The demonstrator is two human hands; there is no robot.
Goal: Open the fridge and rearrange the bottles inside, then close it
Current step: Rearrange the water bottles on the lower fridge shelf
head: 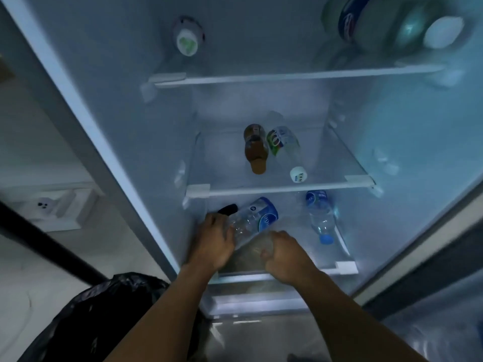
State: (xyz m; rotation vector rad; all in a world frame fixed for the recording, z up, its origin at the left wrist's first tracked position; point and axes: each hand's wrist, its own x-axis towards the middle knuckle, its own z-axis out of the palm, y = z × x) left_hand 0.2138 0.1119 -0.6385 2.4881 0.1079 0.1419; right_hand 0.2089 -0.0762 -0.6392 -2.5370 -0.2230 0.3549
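Note:
The fridge stands open in front of me. On its lowest glass shelf (345,267) a large clear bottle with a blue label (254,218) is tilted. My left hand (215,242) grips its left side and my right hand (283,253) curls round its lower end. A small clear bottle with a blue cap (320,218) lies to the right on the same shelf. One shelf up (287,188) lie a brown bottle (256,150) and a clear bottle with a green label and white cap (286,150), side by side. A black-tipped thing (228,208) shows just above my left hand.
The top shelf (287,77) carries a small white-lidded container (187,37) at the left and a big bottle with a dark blue label (392,24) at the right. A black bag (99,317) sits on the floor at lower left. The fridge door edge (431,257) runs along the right.

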